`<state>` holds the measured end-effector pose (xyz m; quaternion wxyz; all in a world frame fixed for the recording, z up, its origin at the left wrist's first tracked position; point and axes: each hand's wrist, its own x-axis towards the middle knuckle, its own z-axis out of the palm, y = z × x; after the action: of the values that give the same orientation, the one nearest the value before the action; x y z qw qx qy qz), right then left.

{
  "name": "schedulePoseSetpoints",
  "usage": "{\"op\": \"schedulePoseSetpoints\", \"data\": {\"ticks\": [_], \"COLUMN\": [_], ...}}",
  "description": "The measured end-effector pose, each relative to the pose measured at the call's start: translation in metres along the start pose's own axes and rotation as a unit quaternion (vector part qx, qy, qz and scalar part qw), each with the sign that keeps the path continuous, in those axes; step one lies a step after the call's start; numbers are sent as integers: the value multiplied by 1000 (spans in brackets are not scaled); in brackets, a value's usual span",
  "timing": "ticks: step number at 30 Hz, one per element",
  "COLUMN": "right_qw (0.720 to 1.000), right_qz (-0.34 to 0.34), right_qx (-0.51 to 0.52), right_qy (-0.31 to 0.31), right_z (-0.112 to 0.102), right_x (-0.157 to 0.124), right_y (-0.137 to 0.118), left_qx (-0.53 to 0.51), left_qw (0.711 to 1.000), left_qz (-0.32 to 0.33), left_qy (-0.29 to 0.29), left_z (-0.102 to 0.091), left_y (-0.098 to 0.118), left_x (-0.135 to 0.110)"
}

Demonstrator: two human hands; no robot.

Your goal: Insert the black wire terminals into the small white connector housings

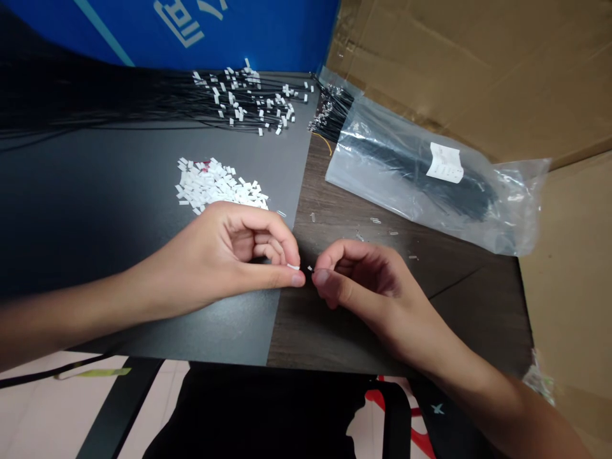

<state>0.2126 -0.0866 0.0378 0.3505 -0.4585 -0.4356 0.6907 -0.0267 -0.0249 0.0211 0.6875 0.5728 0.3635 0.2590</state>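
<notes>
Over the table's middle, my left hand (239,255) pinches a small white connector housing (293,266) between thumb and forefinger. Just to its right, my right hand (363,280) is closed on the end of a thin black wire (454,284). A tiny metal terminal (310,268) on that wire pokes out toward the housing, with a small gap between them. Behind my left hand lies a loose pile of white connector housings (220,183). Most of the wire is hidden by my right hand and arm.
Black wires with white ends (243,102) lie bundled at the back left. A clear plastic bag (396,185) of black wires with bare terminals rests at the back right. Small clear bits (375,220) are scattered nearby. Cardboard (478,70) and a blue panel (268,32) border the table.
</notes>
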Motion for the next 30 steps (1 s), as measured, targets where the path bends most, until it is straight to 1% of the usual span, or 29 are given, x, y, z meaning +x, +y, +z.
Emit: {"op": "schedulePoseSetpoints", "data": {"ticks": [4, 8, 11, 14, 19, 21, 26, 30], "right_qw": [1000, 1000, 1000, 1000, 1000, 1000, 999, 996], "right_qz": [6, 3, -2, 5, 22, 30, 46, 56], "right_qx": [-2, -16, -28, -28, 1, 4, 14, 38], "right_qy": [3, 9, 9, 9, 5, 2, -25, -66], "right_z": [1, 0, -3, -3, -2, -2, -3, -3], "right_x": [1, 2, 2, 2, 3, 3, 2, 2], "right_y": [1, 3, 3, 3, 4, 4, 4, 3], "left_qx": [23, 49, 62, 47, -2, -13, -40, -18], "left_qw": [1000, 999, 998, 998, 999, 999, 998, 1000], "left_qz": [-4, -4, 10, 16, -30, -40, -38, -5], "left_qy": [1, 15, 23, 23, 28, 21, -2, -9], "left_z": [0, -1, -1, 0, -1, -2, 0, 1], "left_y": [1, 1, 2, 2, -1, -2, -2, 0], "left_x": [1, 1, 1, 0, 0, 0, 0, -3]}}
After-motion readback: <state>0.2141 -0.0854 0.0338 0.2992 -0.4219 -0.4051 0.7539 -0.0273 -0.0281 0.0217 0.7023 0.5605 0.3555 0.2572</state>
